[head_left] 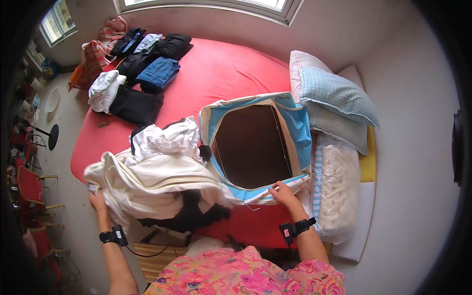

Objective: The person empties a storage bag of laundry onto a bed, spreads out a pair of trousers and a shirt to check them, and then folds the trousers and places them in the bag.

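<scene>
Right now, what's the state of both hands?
Left hand: holding the cream garment at its left edge.
Right hand: closed on the near rim of the blue storage box.

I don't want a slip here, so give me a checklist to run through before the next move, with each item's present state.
1. Left hand holding the cream garment: ok.
2. Right hand at the near rim of the blue-and-white storage box: ok.
3. Box mouth open: ok.
4. Garment neatly folded: not ok, it lies bunched.
5. Pillows clear of the mouth: ok.
6. Box floor free of items: cannot tell, too dark.
</scene>
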{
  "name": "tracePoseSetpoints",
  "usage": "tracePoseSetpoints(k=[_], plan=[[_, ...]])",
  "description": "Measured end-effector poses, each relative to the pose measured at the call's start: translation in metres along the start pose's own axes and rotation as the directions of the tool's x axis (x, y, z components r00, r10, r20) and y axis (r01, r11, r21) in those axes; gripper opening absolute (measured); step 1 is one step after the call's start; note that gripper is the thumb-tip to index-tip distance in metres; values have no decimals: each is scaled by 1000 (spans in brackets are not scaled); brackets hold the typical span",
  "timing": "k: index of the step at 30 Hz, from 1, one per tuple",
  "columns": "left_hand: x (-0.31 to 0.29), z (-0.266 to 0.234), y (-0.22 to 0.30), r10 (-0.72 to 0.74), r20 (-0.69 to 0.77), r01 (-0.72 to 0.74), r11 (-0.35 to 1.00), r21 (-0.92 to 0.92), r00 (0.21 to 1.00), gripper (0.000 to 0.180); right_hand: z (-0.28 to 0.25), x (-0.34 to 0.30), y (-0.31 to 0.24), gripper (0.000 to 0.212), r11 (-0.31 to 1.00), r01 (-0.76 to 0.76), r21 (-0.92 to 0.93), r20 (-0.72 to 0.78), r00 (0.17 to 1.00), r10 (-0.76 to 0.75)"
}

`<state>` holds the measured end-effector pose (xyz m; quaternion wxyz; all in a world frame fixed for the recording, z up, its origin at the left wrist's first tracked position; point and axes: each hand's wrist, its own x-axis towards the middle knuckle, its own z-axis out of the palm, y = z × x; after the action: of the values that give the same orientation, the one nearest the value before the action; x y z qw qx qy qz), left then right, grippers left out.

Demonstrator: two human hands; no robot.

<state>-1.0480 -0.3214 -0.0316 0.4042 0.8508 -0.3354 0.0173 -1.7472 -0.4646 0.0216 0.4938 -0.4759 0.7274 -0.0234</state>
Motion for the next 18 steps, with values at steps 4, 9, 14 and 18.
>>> tracePoseSetpoints(k=[4,9,14,18], plan=[[32,-4,82,197,-158,-174,973,152,968,72,17,7,5,28,870,388,-304,-189,871,-454],[-37,56,201,485,475,-476,867,-149,734,86,59,42,-8,50,661,586,-469,58,767,-639],[-132,78,274,516,736,-621,766,-167,438,91,57,43,-27,45,876,325,-355,311,925,-217],[-138,85,266,491,738,-672,738,-70,463,88,25,12,-51,27,878,409,249,223,858,-463]])
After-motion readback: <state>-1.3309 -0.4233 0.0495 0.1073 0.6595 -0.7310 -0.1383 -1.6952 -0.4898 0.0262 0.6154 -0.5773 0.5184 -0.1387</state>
